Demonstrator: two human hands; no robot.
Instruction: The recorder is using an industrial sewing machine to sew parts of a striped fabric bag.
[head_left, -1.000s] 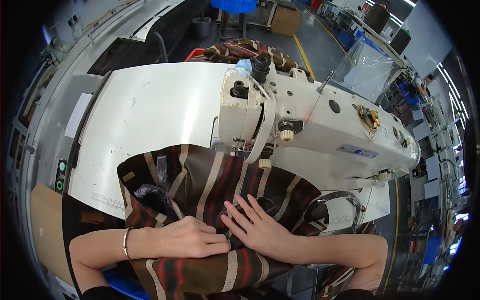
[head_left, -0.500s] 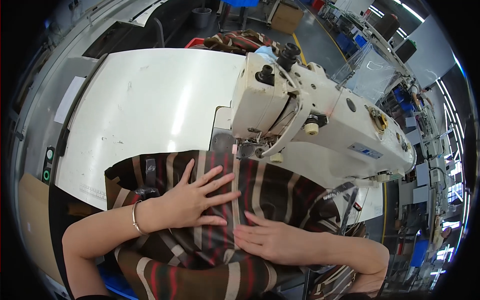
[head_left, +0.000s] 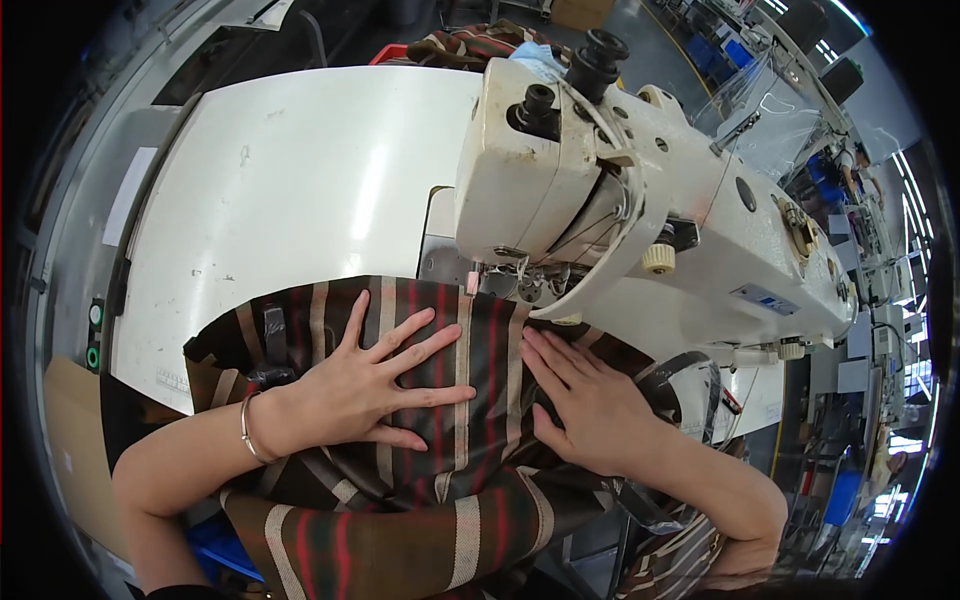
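A dark fabric with brown, red and beige stripes [head_left: 420,530] is spread over the front of a white sewing machine [head_left: 540,170] and its table, its far edge at the presser foot [head_left: 474,285]. My left hand [head_left: 355,395] lies open on it, fingers fanned across the stripes just below the needle area. My right hand [head_left: 582,400] rests open to the right, fingers extended flat toward the machine's head. A beige band [head_left: 463,435] runs between my hands toward the presser foot, partly under my left fingertips. Neither hand grips anything.
The white table [head_left: 270,190] extends left, with a metal frame [head_left: 70,200] and cardboard [head_left: 72,430] beside it. A red bin [head_left: 390,52] with striped fabric [head_left: 470,42] is behind. Workstations and blue bins [head_left: 840,495] line the right, where other people appear small and blurred.
My left hand has opened and moved forward onto the fabric. My right hand shifted right, recently sliding forward. The fabric now lies flatter with its edge at the presser foot, and the view has shifted.
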